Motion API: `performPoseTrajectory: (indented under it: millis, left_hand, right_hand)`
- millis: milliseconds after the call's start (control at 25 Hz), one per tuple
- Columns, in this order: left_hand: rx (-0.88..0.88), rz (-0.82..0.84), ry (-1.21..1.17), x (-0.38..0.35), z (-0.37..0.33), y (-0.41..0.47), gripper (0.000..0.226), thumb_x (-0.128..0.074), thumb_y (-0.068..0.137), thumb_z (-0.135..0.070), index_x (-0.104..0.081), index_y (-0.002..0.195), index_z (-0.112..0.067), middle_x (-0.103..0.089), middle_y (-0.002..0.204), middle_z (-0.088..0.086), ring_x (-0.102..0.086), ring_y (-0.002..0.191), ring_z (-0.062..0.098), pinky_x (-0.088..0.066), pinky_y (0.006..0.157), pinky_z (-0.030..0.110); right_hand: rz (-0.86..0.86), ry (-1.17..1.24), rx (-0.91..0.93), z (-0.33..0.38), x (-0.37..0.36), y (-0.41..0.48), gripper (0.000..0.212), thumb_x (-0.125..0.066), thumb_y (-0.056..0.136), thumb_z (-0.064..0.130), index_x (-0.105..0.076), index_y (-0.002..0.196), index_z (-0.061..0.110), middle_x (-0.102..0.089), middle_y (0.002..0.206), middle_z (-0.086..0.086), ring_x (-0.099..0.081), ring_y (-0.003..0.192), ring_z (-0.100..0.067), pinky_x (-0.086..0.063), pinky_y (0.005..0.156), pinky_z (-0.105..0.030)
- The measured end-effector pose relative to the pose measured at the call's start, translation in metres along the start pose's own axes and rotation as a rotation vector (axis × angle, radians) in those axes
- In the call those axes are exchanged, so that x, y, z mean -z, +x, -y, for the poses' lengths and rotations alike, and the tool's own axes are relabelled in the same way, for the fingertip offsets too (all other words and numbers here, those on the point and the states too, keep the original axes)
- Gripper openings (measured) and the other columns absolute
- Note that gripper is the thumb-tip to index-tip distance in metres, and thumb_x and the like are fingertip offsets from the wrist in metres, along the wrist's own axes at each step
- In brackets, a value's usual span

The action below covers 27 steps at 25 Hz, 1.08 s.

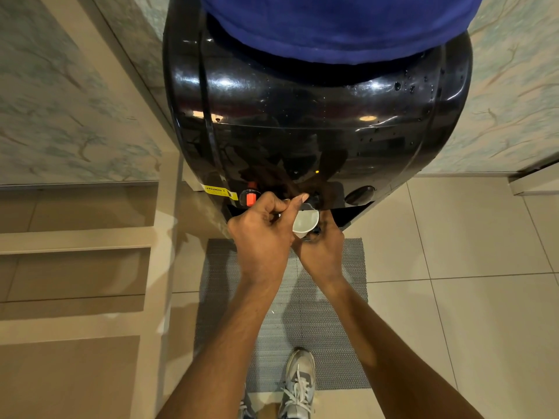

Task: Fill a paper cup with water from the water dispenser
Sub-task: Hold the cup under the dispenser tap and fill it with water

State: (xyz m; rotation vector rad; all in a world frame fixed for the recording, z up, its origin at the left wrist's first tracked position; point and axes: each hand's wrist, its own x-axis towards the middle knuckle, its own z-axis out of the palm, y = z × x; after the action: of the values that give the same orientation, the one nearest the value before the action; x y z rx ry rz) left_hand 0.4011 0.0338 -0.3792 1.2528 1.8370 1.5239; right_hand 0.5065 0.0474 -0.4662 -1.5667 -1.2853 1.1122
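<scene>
A black water dispenser [317, 122] stands in front of me with a blue bottle [332, 25] on top. My right hand [322, 255] grips a white paper cup [305, 222] from below and holds it right under the dark middle tap [311, 202]. The cup's open mouth faces up and I cannot tell whether there is water inside. My left hand [263, 237] is curled at the tap, its thumb stretched onto the tap lever and its fingers folded beneath. A red tap [251, 198] sits just left of my left hand.
A third dark tap [360, 195] is at the right, and a yellow warning label [218, 191] at the left. A grey mat [326, 322] lies on the tiled floor under my shoes [298, 385]. Beige steps [75, 246] rise at the left, against patterned walls.
</scene>
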Motion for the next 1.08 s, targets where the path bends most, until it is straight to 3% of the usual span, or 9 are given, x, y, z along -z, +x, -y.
performPoseTrajectory:
  millis: [160,320,400,600,800,1080]
  left_hand:
    - [0.007,0.000,-0.005,0.0003,0.0006,0.0002,0.031,-0.086,0.084,-0.018,-0.067,0.066,-0.002,-0.065,0.053,0.002,-0.063,0.045,0.008,-0.054,0.049,0.025]
    - [0.005,0.002,0.005,0.0003,-0.0012,0.0000,0.030,-0.086,0.083,-0.018,-0.066,0.064,-0.006,-0.063,0.052,-0.002,-0.059,0.045,0.000,-0.048,0.051,0.012]
    - [0.008,0.000,0.014,0.0004,-0.0015,0.0010,0.031,-0.087,0.082,-0.018,-0.066,0.063,-0.006,-0.064,0.052,-0.001,-0.061,0.046,0.006,-0.047,0.052,0.010]
    - [0.007,-0.001,0.044,0.0013,-0.0021,0.0034,0.035,-0.088,0.081,-0.022,-0.065,0.061,-0.004,-0.067,0.053,0.003,-0.065,0.051,0.018,-0.053,0.053,0.026]
    - [0.014,0.002,0.036,0.0013,-0.0013,0.0036,0.037,-0.087,0.082,-0.021,-0.064,0.060,-0.002,-0.066,0.052,0.006,-0.065,0.048,0.022,-0.054,0.054,0.035]
    - [-0.013,-0.005,0.054,0.0018,-0.0020,0.0028,0.035,-0.088,0.081,-0.020,-0.065,0.060,-0.003,-0.066,0.052,0.003,-0.065,0.052,0.020,-0.052,0.052,0.026]
  right_hand:
    - [-0.006,0.009,0.015,0.0044,0.0007,-0.0012,0.055,-0.093,0.072,0.021,-0.060,0.115,0.027,-0.074,0.098,0.016,-0.072,0.091,0.003,-0.055,0.074,-0.013]
    - [0.000,0.014,0.008,0.0063,0.0014,-0.0026,0.054,-0.093,0.073,0.021,-0.059,0.115,0.027,-0.073,0.095,0.019,-0.071,0.089,0.008,-0.053,0.073,-0.009]
    - [0.000,0.012,0.007,0.0063,0.0015,-0.0026,0.053,-0.093,0.073,0.022,-0.059,0.114,0.028,-0.073,0.094,0.019,-0.071,0.089,0.006,-0.053,0.073,-0.010]
    - [-0.015,0.020,-0.009,0.0009,-0.0008,-0.0007,0.051,-0.092,0.073,0.019,-0.063,0.115,0.020,-0.077,0.098,0.009,-0.074,0.090,-0.005,-0.060,0.077,-0.027]
    - [-0.014,0.012,0.010,0.0004,-0.0008,-0.0013,0.053,-0.092,0.074,0.023,-0.062,0.118,0.022,-0.078,0.100,0.006,-0.075,0.092,-0.008,-0.062,0.078,-0.029]
    - [-0.016,0.030,0.003,0.0021,0.0008,-0.0028,0.052,-0.093,0.072,0.022,-0.061,0.113,0.025,-0.077,0.098,0.010,-0.074,0.091,-0.005,-0.058,0.075,-0.021]
